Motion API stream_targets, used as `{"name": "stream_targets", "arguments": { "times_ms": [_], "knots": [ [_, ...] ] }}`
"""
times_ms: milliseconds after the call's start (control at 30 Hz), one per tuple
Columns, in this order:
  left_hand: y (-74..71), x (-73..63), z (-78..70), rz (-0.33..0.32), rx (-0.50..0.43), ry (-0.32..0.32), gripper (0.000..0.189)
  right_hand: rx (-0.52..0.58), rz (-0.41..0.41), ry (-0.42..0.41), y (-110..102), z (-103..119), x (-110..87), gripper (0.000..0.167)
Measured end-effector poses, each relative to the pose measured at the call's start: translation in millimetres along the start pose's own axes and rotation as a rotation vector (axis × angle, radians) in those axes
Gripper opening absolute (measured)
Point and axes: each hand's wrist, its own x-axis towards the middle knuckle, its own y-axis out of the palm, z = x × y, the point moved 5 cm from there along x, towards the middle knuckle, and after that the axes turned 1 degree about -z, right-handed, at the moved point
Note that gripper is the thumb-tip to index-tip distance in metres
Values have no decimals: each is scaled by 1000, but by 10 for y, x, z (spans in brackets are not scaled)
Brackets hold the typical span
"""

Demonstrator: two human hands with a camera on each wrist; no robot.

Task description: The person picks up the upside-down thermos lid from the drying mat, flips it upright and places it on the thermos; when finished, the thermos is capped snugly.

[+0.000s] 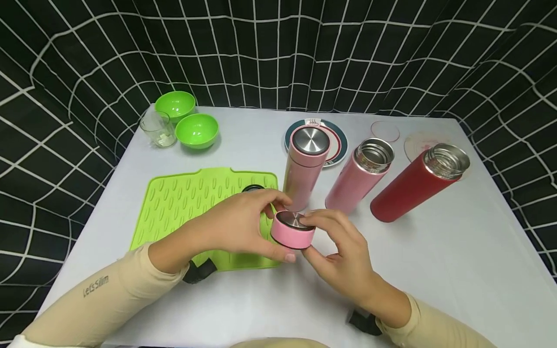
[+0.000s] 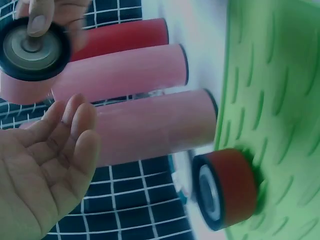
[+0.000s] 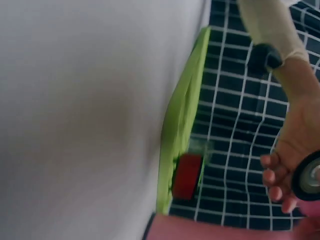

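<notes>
My right hand [image 1: 344,253] pinches a pink bottle lid [image 1: 293,237] with a brushed steel top, fingers on top and thumb beneath. In the left wrist view, the thumb presses into the grey underside of the lid [image 2: 24,90], inside its black ring. My left hand [image 1: 250,223] is beside the lid with fingers spread loosely around it; the left wrist view shows its palm [image 2: 42,170] apart from the lid. Just beyond stand a capped pink thermos bottle [image 1: 302,176], an uncapped pink one [image 1: 351,183] and an uncapped red one [image 1: 406,186].
A red lid [image 2: 235,187] lies on the green drying mat [image 1: 183,203], mostly hidden behind my left hand in the head view. Two green bowls [image 1: 197,131] and a glass [image 1: 157,128] stand back left. A blue-rimmed plate [image 1: 341,140] sits behind the capped bottle.
</notes>
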Motion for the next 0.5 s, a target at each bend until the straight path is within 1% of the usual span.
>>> {"name": "stream_targets", "arguments": {
  "times_ms": [33,67,133,167,233,300,400,500],
  "knots": [
    [7,5,12,3,-41,7,85,-29,-30,-86,-8,36,24,18],
    [18,12,16,5,-82,27,81,-57,-54,-161,-15,69,42,18],
    [38,21,11,-10,-164,85,73,-98,-94,-266,-26,110,63,17],
    [50,25,3,-23,-201,119,69,-113,-109,-301,-30,117,67,15],
    [77,32,-8,-60,-286,186,65,-129,-132,-343,-41,123,70,13],
    [109,41,-18,-95,-350,229,64,-126,-165,-368,-50,116,65,13],
    [166,66,-28,-125,-431,263,65,-106,-211,-394,-71,115,61,14],
    [206,90,-44,-151,-471,291,65,-99,-243,-411,-93,118,62,15]
  ]
}}
